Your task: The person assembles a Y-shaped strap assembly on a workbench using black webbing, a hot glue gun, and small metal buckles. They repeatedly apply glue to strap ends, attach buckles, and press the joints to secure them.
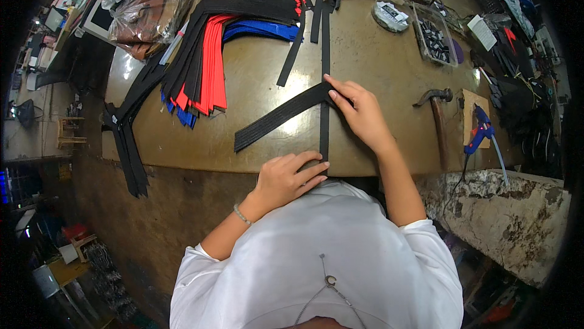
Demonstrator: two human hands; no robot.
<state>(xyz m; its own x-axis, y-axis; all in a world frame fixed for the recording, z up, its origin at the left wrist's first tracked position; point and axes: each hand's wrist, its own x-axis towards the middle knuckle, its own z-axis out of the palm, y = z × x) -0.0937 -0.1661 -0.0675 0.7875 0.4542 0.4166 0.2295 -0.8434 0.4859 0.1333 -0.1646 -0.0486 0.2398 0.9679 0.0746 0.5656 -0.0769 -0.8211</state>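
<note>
Black band (pixel 277 115): lay slanting on the tabletop (pixel 377 55), its far right end meeting the narrow strip (pixel 324 131)
Narrow strip: ran from the far side towards the near edge, black like the band
Right hand (pixel 359 107): thumb and forefinger clamped on the band's right end
Left hand (pixel 285 174): fingers slightly apart, touching the strip near the edge; I could not tell whether they gripped it
Step in hand: seemingly setting the band against the strip
Next move: probably called for a steady pinch where the two met, with the strip kept straight
Far left: bundled red strips (pixel 215 70)
Right side: hammer (pixel 438 125), blue glue gun (pixel 480 131)
</note>
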